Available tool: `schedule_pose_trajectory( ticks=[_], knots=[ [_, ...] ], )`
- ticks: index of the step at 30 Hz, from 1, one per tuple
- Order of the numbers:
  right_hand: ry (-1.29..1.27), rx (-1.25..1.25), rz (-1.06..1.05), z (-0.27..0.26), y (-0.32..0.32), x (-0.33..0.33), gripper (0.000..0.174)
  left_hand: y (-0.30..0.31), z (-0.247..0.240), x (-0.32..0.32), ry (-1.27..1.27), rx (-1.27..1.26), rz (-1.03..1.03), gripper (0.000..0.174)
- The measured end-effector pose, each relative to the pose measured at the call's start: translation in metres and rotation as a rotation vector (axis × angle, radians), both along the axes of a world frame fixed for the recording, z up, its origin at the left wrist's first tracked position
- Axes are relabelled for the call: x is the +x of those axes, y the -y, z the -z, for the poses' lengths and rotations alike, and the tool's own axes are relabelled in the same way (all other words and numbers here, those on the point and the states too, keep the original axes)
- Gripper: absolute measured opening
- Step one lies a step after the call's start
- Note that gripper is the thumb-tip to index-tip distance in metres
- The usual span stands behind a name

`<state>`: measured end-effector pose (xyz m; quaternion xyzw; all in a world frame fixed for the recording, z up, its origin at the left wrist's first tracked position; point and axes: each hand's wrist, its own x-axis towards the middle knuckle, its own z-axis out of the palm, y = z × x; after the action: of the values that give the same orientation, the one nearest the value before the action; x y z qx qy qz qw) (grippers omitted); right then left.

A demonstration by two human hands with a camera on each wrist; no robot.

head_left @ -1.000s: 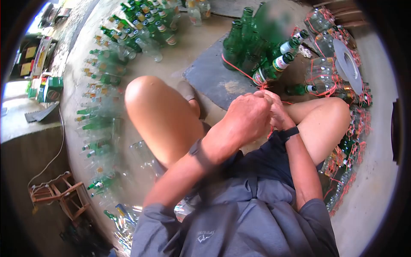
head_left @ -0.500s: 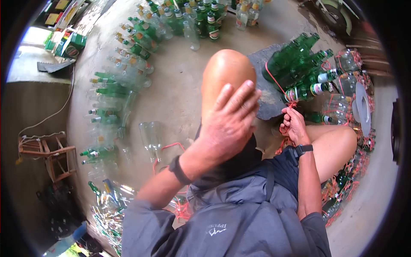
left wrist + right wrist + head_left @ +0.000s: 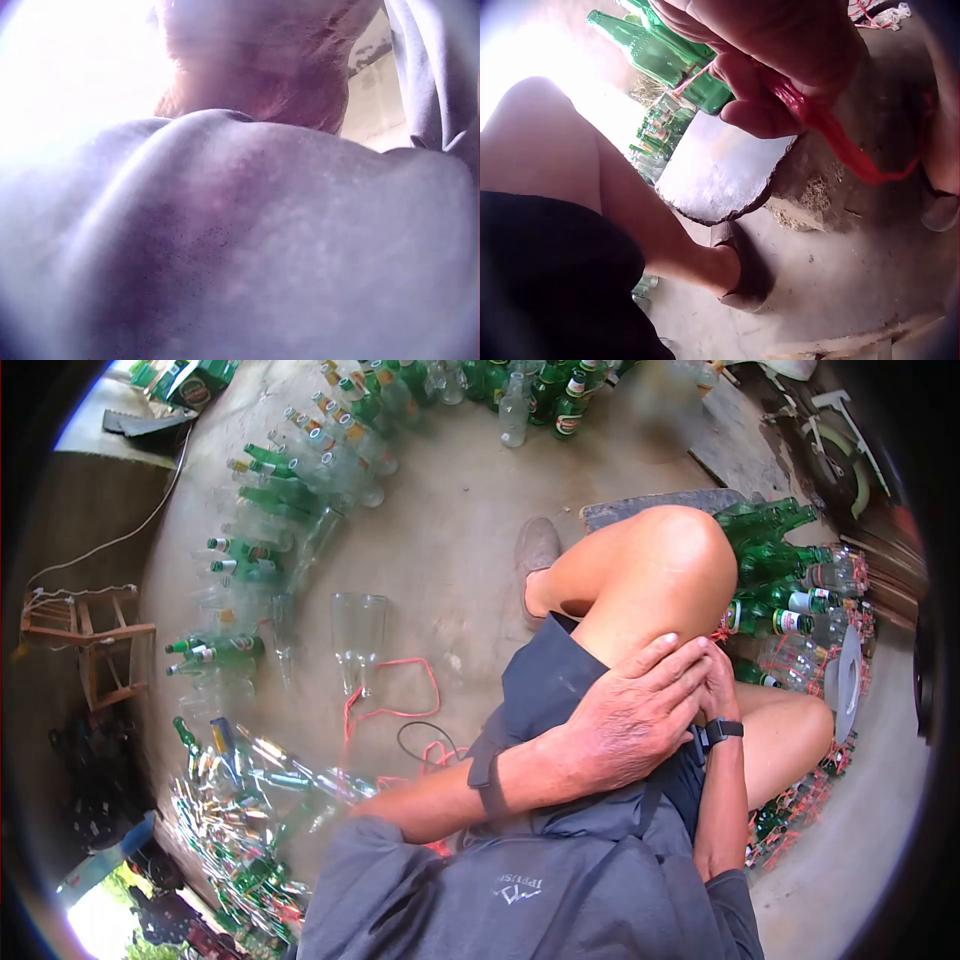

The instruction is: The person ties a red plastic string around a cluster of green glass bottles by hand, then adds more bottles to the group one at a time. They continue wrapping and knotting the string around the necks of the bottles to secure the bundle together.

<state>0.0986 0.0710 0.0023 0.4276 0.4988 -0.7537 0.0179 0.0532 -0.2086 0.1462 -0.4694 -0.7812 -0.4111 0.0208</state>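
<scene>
My right hand (image 3: 715, 682) pinches a red plastic string (image 3: 832, 135), whose tail loops down in the right wrist view. Reaching across the lap, my left hand (image 3: 640, 710) has its fingers straight and its fingertips overlap the right hand in the head view. Just beyond the right hand stands a bundle of green bottles (image 3: 770, 560), tied round with red string and partly hidden by the raised knee. The bundle rests on a dark slab (image 3: 720, 165). Only the grey shirt (image 3: 262, 240) and a neck fill the left wrist view; no fingers show there.
Rows of green and clear bottles (image 3: 330, 450) curve along the left and back. Two clear glass vessels (image 3: 358, 640) and a loose red string (image 3: 400, 660) lie on the floor. A wooden stool (image 3: 90, 645) is far left. Tied bottle bundles (image 3: 795, 810) line the right wall.
My left hand came away from the right hand at the knot, swung left with fingers spread, then returned over the right hand. The head view has turned left; the right hand kept its string.
</scene>
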Motion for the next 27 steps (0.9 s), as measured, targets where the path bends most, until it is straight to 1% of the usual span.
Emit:
schedule_pose_trajectory(
  ticks=[1, 2, 8, 10, 14, 18, 20, 21, 23, 25, 27],
  knots=[
    [-0.006, 0.062, 0.05, -0.012, 0.013, -0.006, 0.022, -0.003, 0.0, -0.003, 0.005, 0.002, -0.009, 0.056],
    [-0.082, 0.247, -0.077, 0.013, 0.005, 0.002, 0.022, -0.005, 0.001, -0.006, -0.016, 0.015, -0.01, 0.055],
    [-0.063, 0.211, -0.159, 0.026, -0.009, 0.012, 0.022, -0.018, -0.002, -0.02, -0.077, 0.024, -0.02, 0.052],
    [-0.063, 0.195, -0.184, 0.028, -0.011, 0.013, 0.022, -0.021, -0.002, -0.02, -0.156, -0.055, -0.016, 0.051],
    [-0.058, 0.162, -0.229, 0.032, -0.017, 0.015, 0.022, -0.026, -0.001, -0.022, -0.148, -0.048, -0.02, 0.05],
    [-0.064, 0.13, -0.253, 0.033, -0.02, 0.016, 0.022, -0.027, -0.003, -0.032, -0.2, -0.095, -0.04, 0.052],
    [-0.073, 0.117, -0.243, 0.033, -0.02, 0.015, 0.022, -0.026, -0.005, -0.037, -0.234, -0.129, -0.053, 0.05],
    [-0.075, 0.11, -0.226, 0.034, -0.022, 0.016, 0.022, -0.022, -0.004, -0.039, -0.236, -0.127, -0.026, 0.05],
    [-0.075, 0.107, -0.16, 0.034, -0.023, 0.014, 0.022, -0.01, -0.008, -0.043, -0.208, -0.132, -0.025, 0.045],
    [0.061, -0.078, -0.013, 0.019, -0.019, 0.01, 0.023, 0.006, -0.013, -0.048, -0.175, -0.189, 0.008, 0.041],
    [0.069, -0.06, 0.001, 0.012, -0.013, 0.011, 0.024, 0.024, -0.027, -0.05, -0.06, -0.225, 0.027, 0.047]
  ],
)
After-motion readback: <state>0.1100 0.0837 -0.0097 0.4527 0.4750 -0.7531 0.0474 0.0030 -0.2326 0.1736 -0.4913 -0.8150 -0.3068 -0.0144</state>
